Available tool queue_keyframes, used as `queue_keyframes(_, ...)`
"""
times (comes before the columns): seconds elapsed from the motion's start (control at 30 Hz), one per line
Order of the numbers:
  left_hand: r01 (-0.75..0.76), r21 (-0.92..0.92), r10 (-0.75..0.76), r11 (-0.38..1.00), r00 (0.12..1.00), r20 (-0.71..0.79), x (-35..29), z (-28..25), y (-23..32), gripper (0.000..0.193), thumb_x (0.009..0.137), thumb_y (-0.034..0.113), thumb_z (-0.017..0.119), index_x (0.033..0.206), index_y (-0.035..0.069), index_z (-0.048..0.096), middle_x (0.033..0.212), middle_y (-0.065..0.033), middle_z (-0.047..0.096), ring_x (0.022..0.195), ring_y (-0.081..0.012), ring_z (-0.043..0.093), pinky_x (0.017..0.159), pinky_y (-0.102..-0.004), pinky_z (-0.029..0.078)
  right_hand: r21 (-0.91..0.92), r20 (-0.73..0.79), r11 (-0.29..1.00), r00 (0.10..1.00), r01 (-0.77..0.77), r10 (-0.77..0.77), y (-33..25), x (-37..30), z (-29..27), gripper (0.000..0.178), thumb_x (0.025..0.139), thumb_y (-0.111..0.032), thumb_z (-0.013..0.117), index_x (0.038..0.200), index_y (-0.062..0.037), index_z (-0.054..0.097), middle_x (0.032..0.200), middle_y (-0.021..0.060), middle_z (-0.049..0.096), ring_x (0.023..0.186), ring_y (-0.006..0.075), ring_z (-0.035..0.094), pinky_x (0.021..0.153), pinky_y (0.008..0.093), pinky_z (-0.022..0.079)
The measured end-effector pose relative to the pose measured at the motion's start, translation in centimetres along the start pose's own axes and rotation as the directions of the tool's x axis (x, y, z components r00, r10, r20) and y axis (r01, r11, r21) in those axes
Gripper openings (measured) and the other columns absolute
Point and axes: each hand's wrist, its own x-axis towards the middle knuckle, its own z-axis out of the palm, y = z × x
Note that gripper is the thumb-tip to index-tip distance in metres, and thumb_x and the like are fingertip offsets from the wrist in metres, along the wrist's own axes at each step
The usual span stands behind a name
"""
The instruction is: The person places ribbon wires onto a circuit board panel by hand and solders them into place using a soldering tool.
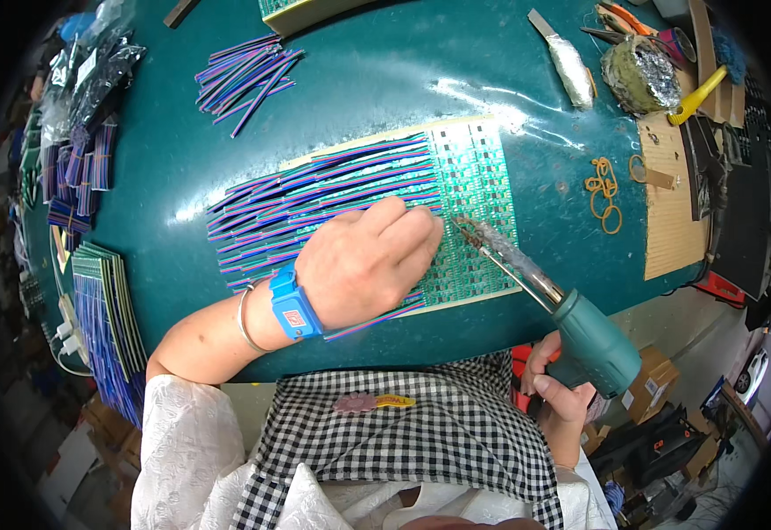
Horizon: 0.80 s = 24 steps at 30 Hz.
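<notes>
A green circuit board panel [478, 190] lies on the table before me, with rows of short flat ribbon wires [341, 172] in blue, pink and black along its left and middle. My left hand [363, 261] is closed over the panel, fingers curled down near the wire ends. Its fingertips are hidden, and what they pinch cannot be made out. A blue wrist strap [293, 305] is round that wrist. My right hand [558, 384] grips the handle of a green soldering gun [599, 343] at the front edge. The gun's tip points up-left, close to the left fingers over the panel.
Loose ribbon wires [244, 78] lie at the back left. Stacked wired boards [107, 309] and bundled wires [76, 177] are at the left. Rubber bands [604, 194], a foil-wrapped blade [569, 69], a foil-covered roll [641, 75] and a wooden board [672, 230] sit at the right.
</notes>
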Motion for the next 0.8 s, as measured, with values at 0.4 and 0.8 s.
queue_keyframes(0.4, -0.023, -0.017, 0.023, 1.000, 1.000, -0.015, -0.1, 0.0, -0.4, 0.039, 0.070, 0.005, 0.063, 0.107, -0.006, 0.066, 0.093, -0.0108, 0.058, 0.068, -0.0199, 0.054, 0.051, -0.0311, 0.048, -0.004, -0.024, 1.000, 1.000, -0.001, 0.001, 0.9, -0.5, -0.3, 0.065, 0.067, 0.011, 0.065, 0.130, 0.0078, 0.047, 0.075, 0.0129, 0.060, 0.056, 0.0154, 0.057, 0.051, 0.0271, 0.047)
queue_keyframes(0.8, -0.018, 0.009, 0.018, 1.000, 1.000, -0.006, -0.2, 0.0, -0.2, 0.039, 0.069, 0.005, 0.063, 0.106, -0.007, 0.067, 0.094, -0.0116, 0.058, 0.068, -0.0193, 0.055, 0.050, -0.0304, 0.048, 0.133, -0.184, 0.990, 0.980, -0.049, 0.073, -1.9, 0.7, 1.5, 0.062, 0.064, -0.005, 0.069, 0.121, 0.0106, 0.050, 0.065, 0.0112, 0.054, 0.048, 0.0174, 0.052, 0.046, 0.0285, 0.046)
